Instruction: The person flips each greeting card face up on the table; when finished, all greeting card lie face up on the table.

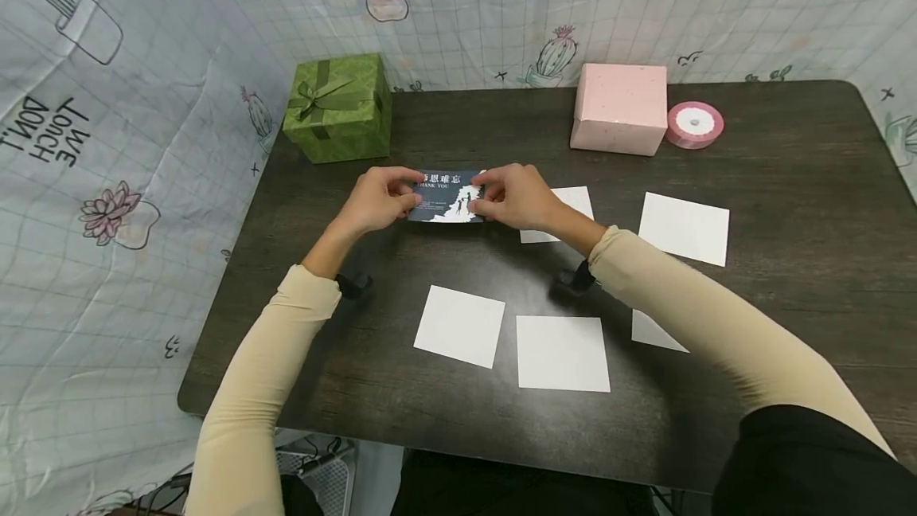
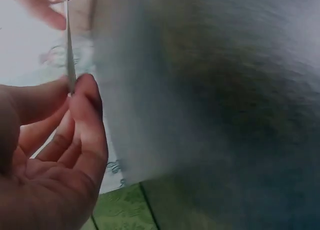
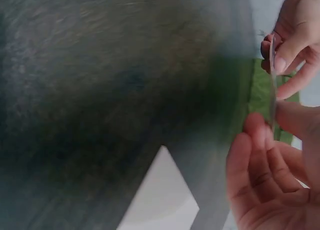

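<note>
dark card (image 1: 446, 196) at 12 o'clock reads "THANK YOU" under some Chinese characters, backdrop cloth (image 1: 129, 181) at 9 o'clock has "DON'T TOUCH ME", printed upside down

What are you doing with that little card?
A person holds a small dark blue thank-you card by its two ends, pinched by the left hand and the right hand, above a dark wooden table. Blank white paper squares lie on the table. At the back stand a green gift box with a bow, a pink box and a pink ribbon roll.
</note>
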Motion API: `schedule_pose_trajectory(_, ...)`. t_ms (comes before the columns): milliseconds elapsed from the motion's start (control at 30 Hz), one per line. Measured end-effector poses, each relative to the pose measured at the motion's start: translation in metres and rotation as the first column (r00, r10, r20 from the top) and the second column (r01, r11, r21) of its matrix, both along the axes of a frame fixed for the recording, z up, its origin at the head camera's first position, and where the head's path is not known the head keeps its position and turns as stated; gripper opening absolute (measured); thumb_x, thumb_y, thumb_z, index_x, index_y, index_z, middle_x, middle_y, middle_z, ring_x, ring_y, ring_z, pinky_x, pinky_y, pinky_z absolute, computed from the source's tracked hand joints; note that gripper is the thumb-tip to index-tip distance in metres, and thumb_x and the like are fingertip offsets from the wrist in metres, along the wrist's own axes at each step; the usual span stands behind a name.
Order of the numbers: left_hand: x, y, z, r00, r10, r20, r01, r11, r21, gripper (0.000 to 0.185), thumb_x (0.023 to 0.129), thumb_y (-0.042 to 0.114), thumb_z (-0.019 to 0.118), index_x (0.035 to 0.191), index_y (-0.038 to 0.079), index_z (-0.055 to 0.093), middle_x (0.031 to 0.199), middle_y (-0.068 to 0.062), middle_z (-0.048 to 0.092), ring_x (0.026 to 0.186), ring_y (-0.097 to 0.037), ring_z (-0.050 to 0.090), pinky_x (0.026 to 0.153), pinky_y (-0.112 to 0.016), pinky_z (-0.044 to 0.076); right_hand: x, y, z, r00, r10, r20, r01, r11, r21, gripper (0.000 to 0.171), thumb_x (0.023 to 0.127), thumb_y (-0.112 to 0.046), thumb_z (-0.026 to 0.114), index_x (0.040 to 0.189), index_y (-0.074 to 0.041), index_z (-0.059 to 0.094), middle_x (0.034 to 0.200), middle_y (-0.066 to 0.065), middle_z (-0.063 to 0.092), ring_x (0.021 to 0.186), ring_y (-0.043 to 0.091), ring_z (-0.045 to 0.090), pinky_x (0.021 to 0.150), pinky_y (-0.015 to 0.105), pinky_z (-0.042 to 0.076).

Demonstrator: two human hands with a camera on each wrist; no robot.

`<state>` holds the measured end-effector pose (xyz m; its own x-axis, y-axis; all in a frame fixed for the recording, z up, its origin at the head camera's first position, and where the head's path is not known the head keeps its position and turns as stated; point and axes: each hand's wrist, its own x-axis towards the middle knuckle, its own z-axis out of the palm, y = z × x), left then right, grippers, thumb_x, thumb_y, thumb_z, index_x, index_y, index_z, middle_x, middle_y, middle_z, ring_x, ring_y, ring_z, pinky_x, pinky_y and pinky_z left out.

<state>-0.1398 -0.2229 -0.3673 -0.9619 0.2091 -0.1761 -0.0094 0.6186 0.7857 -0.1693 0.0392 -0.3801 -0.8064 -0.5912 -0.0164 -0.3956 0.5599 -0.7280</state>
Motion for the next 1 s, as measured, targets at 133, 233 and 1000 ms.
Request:
schedule_pose_trajectory(133, 0.001, 0.006, -0.015, 0.995, -0.078, -0.063, 0.062, 0.973, -0.221, 0.039, 0.096, 0.011, 0.065, 0.134, 0.008, 0.061, 0.088, -0.011, 0.071, 0.072, -0.021, 0.065, 0.063, -0.032, 0.046, 0.001, -0.008, -0.01, 0.992, 0.079, -0.096, -0.066, 0.989, 0.132, 0.046, 0.091, -0.026, 0.073, 0.127, 0.001, 0.065, 0.067, 0.0, 0.07, 0.055, 0.012, 0.06, 0.063, 0.031, 0.05)
schedule_pose_trajectory(233, 0.001, 0.011, -0.022, 0.989, -0.122, -0.078, 0.092, 0.943, -0.319, 0.04, 0.097, 0.013, 0.064, 0.136, 0.008, 0.059, 0.086, -0.01, 0.069, 0.071, -0.022, 0.062, 0.064, -0.033, 0.046, 0.002, -0.012, -0.015, 0.988, 0.112, -0.106, -0.088, 0.975, 0.205, 0.045, 0.092, -0.025, 0.072, 0.128, 0.002, 0.064, 0.071, 0.002, 0.071, 0.058, 0.013, 0.062, 0.065, 0.033, 0.053)
schedule_pose_trajectory(1000, -0.024, 0.122, 0.009, 0.925, -0.379, -0.004, 0.35, 0.861, -0.369, 0.062, 0.083, 0.031, 0.082, 0.131, -0.002, 0.06, 0.127, -0.015, 0.059, 0.119, -0.028, 0.05, 0.101, -0.038, 0.043, -0.015, 0.117, 0.036, 0.999, 0.031, 0.033, -0.041, 0.922, 0.384, 0.077, 0.071, -0.03, 0.09, 0.132, 0.004, 0.057, 0.121, 0.026, 0.063, 0.115, 0.039, 0.058, 0.096, 0.053, 0.045)
